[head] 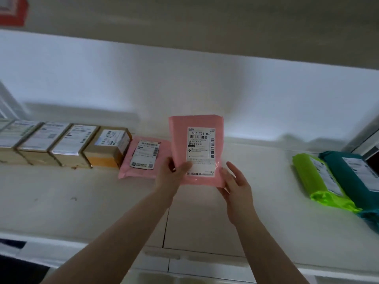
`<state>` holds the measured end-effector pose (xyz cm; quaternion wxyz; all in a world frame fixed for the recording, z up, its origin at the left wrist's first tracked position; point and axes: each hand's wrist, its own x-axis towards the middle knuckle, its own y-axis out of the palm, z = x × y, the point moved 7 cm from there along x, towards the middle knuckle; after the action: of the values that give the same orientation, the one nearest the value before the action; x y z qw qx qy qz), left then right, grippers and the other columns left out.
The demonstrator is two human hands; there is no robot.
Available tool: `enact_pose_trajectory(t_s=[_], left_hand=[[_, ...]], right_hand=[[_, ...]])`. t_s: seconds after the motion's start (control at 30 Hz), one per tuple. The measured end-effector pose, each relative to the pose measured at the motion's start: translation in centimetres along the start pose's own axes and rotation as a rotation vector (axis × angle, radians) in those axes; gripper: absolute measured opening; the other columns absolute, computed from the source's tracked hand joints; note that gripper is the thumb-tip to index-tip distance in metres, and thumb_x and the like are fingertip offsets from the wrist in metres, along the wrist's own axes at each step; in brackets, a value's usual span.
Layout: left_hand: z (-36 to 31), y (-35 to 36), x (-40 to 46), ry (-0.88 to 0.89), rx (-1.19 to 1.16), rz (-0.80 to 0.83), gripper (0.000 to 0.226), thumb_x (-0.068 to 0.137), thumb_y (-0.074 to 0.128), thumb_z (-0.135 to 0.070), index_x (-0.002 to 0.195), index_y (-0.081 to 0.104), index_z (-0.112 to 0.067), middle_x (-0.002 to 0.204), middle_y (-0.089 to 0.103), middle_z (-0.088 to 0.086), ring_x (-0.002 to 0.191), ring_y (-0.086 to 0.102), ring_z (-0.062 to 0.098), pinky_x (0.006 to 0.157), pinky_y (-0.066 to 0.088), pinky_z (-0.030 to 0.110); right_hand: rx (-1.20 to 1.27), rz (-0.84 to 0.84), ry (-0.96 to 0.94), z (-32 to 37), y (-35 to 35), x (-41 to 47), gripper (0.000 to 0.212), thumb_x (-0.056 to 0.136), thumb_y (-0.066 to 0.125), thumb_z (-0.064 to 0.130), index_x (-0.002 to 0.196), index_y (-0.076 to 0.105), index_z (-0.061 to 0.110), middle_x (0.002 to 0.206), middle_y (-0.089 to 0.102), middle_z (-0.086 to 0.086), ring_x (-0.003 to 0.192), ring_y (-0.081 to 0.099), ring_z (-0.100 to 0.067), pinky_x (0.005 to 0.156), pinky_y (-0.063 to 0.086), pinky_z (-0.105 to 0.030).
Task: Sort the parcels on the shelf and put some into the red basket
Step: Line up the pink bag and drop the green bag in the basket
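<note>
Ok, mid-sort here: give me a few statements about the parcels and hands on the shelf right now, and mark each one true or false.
1. Both hands hold the pink parcel upright, label facing the camera. True: the left hand grips its lower left edge, the right hand its lower right corner.
2. A second pink parcel lies flat on the shelf. True.
3. The cardboard boxes stand to the right of the held parcel. False: they line up on its left.
4. The green parcel lies against the teal parcel. True.
5. The red basket stands on the shelf between the pink parcels. False: no basket shows there.
</note>
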<state>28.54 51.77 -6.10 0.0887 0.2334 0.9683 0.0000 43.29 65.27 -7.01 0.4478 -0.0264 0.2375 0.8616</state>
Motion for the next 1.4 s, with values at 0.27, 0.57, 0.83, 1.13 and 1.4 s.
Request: enact_pose_trajectory(t_s=[0.27,0.57,0.83,1.13,1.4], left_hand=[[-0.7,-2.9,-0.7,0.051,-0.005,-0.049,0.039,0.08,0.076,-0.012,0.113,0.056,-0.006,0.107,0.07,0.004,0.095,0.069,0.02,0.073,0.06,0.026],[-1.0,-3.2,0.0,0.059,0.005,-0.04,0.035,0.08,0.076,-0.017,0.108,0.057,-0.01,0.102,0.071,0.002,0.092,0.069,0.017,0.077,0.059,0.03],[-0.8,-3.3,1.8,0.134,0.414,-0.135,0.038,0.086,0.061,-0.049,0.109,0.065,-0.018,0.101,0.066,-0.002,0.093,0.063,0.02,0.082,0.056,0.039],[1.7,-2.5,2.3,0.17,1.091,-0.151,0.053,0.098,0.039,-0.046,0.144,0.042,-0.019,0.16,0.024,0.004,0.147,0.012,0.027,0.116,0.011,0.047],[1.4,-2.4,1.9,0.189,1.113,-0.23,0.052,0.098,0.038,-0.045,0.143,0.044,-0.02,0.154,0.036,0.0,0.138,0.023,0.029,0.11,0.022,0.047]], right_hand=[[-0.059,0.141,-0.035,-0.6,3.9,-0.4,0.038,0.089,0.066,0.004,0.126,0.064,0.01,0.108,0.076,-0.009,0.095,0.074,-0.023,0.075,0.059,-0.027],[-0.099,0.134,-0.076,-0.8,4.4,0.5,0.034,0.089,0.065,0.004,0.123,0.066,0.007,0.112,0.075,-0.012,0.102,0.072,-0.027,0.085,0.059,-0.034],[-0.135,0.006,-0.014,-2.0,3.9,1.8,0.014,0.092,0.067,0.013,0.105,0.071,0.012,0.084,0.078,0.0,0.071,0.074,-0.014,0.061,0.059,-0.027],[-0.367,-0.121,0.049,-4.7,3.0,4.6,0.024,0.094,0.064,0.023,0.111,0.073,0.008,0.089,0.074,0.002,0.078,0.068,-0.011,0.076,0.054,-0.029],[-0.529,-0.129,0.023,-4.6,3.0,5.3,0.027,0.09,0.065,0.04,0.097,0.077,0.017,0.089,0.076,0.0,0.089,0.071,-0.02,0.091,0.055,-0.044]])
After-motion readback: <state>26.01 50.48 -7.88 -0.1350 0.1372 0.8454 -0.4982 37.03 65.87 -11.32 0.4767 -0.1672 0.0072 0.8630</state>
